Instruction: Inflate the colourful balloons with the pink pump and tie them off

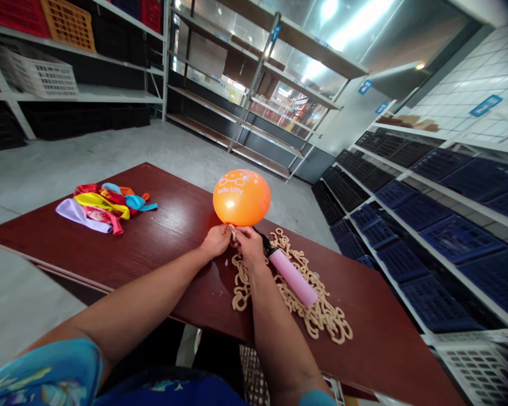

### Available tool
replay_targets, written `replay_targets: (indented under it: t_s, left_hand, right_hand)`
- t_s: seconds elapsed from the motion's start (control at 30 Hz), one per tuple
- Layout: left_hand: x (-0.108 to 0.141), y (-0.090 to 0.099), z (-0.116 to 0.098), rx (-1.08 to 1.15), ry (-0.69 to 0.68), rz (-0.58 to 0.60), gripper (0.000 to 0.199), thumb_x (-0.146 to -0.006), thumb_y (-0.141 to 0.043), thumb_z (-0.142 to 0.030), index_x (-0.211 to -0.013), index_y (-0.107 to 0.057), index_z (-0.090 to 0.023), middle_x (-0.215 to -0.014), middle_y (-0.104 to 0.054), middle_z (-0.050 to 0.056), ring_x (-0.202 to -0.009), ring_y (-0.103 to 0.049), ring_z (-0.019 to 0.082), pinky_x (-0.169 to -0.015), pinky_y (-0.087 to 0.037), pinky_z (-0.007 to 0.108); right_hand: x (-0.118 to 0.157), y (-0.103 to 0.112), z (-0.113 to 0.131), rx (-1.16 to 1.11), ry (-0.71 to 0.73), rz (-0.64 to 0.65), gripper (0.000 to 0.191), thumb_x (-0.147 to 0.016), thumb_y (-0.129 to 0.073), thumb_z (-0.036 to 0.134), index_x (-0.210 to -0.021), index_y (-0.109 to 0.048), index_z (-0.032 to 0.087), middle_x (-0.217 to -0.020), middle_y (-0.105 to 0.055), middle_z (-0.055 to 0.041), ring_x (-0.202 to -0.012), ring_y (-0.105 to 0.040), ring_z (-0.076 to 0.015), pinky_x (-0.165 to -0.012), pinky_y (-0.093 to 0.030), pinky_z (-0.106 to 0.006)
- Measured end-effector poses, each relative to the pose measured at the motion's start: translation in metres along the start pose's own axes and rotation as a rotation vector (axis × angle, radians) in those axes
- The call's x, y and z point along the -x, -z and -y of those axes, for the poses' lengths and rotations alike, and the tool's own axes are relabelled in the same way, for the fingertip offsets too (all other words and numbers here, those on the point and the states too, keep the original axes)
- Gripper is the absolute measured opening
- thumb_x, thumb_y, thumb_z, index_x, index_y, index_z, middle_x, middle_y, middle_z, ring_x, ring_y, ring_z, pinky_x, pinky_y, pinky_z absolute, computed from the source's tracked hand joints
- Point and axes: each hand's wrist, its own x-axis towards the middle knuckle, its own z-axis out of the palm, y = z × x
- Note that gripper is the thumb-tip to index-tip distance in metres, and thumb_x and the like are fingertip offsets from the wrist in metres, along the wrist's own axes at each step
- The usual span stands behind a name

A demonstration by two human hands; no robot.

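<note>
An inflated orange balloon (241, 197) sits on the dark red table (161, 242). Just below the balloon, the left hand (216, 239) and right hand (249, 243) meet at its neck, fingers pinched on it. Right of the balloon, a pink hand pump (290, 273) lies on a heap of beige looped strip (317, 313). Well left of the balloon lies a pile of flat, coloured balloons (103, 206).

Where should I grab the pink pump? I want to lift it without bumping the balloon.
Grip the pump around the middle of its pink barrel, coming from above on the near right. It lies flat and bare on the beige strips; its black nozzle end sits by the right hand and the balloon.
</note>
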Motion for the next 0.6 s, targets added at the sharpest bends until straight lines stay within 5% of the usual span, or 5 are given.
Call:
replay_targets:
  t_s: [0.2, 0.37, 0.6]
  left_hand:
    - [0.001, -0.003, -0.003, 0.248, 0.132, 0.004, 0.031, -0.082, -0.037, -0.036, -0.068, -0.054, -0.015, -0.058, -0.053, 0.001, -0.049, -0.045, 0.010, -0.048, -0.034, 0.021]
    - [0.004, -0.001, -0.012, 0.627, 0.260, 0.120, 0.025, -0.081, -0.040, -0.036, -0.066, -0.045, -0.016, -0.047, -0.038, -0.004, -0.035, -0.027, 0.005, -0.036, -0.018, 0.019]
    - [0.009, 0.003, -0.021, 0.810, 0.234, 0.282, 0.027, -0.078, -0.049, -0.036, -0.064, -0.040, -0.016, -0.049, -0.034, -0.006, -0.035, -0.023, 0.002, -0.036, -0.013, 0.017]
  right_hand:
    - [0.003, 0.003, 0.003, 0.040, 0.007, 0.067, 0.026, -0.064, -0.065, 0.041, -0.070, -0.055, 0.017, -0.050, -0.052, 0.0053, -0.039, -0.042, -0.0055, -0.036, -0.027, -0.017]
    - [0.004, 0.004, 0.005, -0.034, -0.030, 0.166, 0.023, -0.070, -0.059, 0.040, -0.071, -0.049, 0.019, -0.044, -0.049, 0.0069, -0.035, -0.038, -0.0054, -0.035, -0.024, -0.017]
    - [-0.002, 0.003, 0.000, 0.110, 0.067, -0.068, 0.018, -0.073, -0.052, 0.037, -0.075, -0.045, 0.021, -0.048, -0.051, 0.0071, -0.036, -0.042, -0.0076, -0.039, -0.033, -0.020]
